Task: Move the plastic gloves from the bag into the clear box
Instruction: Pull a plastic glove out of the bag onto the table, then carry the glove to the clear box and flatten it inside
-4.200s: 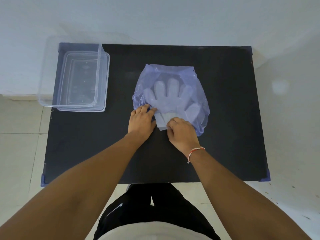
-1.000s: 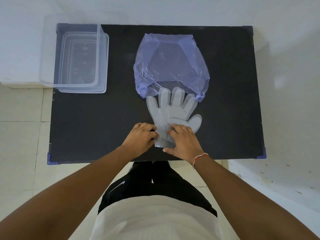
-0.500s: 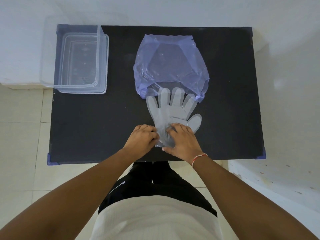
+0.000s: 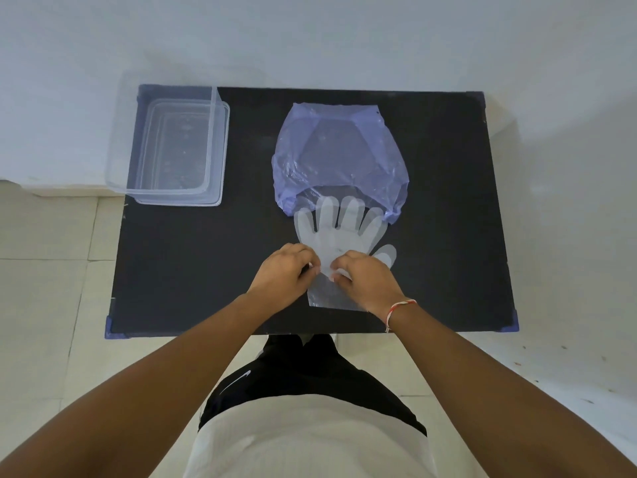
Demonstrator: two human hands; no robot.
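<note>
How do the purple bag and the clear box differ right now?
The purple bag is soft, crumpled and tinted, lying flat mid-table; the clear box is rigid, colourless and rectangular, at the far left corner. The bag's mouth overlaps the plastic gloves' fingertips; the box holds nothing visible. Both are see-through plastic, and neither hand touches them.

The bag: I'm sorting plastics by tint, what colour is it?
The bag is translucent pale purple-blue, seen in the head view.
</note>
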